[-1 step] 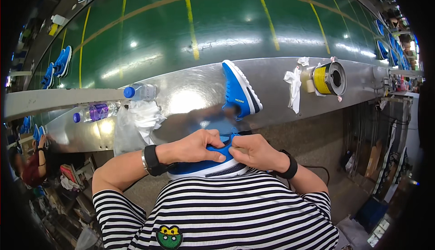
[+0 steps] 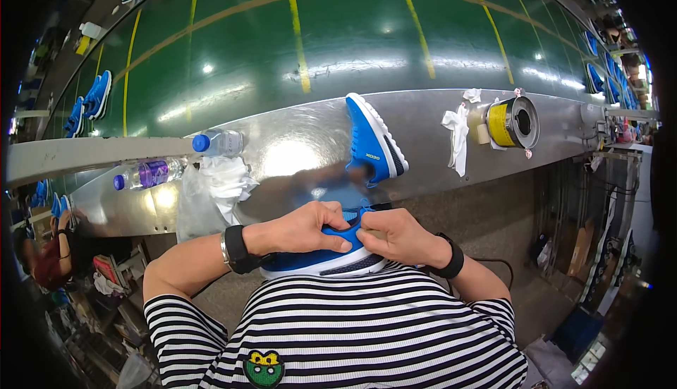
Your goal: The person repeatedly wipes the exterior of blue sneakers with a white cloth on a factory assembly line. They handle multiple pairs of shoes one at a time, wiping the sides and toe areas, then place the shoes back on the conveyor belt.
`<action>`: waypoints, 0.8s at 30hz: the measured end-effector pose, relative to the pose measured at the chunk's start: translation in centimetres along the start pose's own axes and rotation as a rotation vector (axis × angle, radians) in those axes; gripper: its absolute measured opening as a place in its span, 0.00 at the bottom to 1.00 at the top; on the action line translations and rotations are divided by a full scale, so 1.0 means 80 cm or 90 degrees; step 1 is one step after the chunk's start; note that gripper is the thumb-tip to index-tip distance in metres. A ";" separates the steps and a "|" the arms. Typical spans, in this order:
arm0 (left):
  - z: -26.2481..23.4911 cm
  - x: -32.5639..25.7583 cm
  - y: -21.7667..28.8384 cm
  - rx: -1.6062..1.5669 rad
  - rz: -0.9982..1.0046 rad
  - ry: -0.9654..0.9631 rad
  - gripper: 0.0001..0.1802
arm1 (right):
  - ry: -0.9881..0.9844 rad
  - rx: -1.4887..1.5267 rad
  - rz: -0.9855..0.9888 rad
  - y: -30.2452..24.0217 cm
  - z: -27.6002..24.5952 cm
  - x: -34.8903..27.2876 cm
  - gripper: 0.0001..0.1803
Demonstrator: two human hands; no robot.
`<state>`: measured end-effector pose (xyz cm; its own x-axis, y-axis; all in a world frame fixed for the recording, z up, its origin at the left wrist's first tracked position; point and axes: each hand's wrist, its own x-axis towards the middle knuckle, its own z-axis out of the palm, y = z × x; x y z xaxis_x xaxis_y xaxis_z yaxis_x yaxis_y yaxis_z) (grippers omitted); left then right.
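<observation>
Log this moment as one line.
left hand: grips blue shoe | right hand: pinches its top | second shoe: on metal bench

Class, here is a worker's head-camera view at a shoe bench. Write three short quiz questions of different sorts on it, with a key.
1. True or false: both hands grip the blue shoe held against the striped shirt.
2. How many plastic bottles lie on the metal bench?
3. The second blue shoe on the bench lies: A) left of the yellow tape roll; B) right of it; C) on top of it.

Key: 1 true, left hand and right hand. 2 two. 3 A.
</observation>
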<state>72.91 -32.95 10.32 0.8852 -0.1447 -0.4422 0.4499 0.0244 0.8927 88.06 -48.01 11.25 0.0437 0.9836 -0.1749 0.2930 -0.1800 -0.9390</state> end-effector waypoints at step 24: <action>0.012 0.013 0.005 -0.014 0.070 -0.030 0.15 | 0.241 0.039 0.019 0.021 0.009 0.026 0.09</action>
<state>73.93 -34.01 10.32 0.9229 -0.1867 -0.3366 0.3534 0.0643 0.9333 87.96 -46.25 9.10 0.4037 0.9104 -0.0909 0.2297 -0.1970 -0.9531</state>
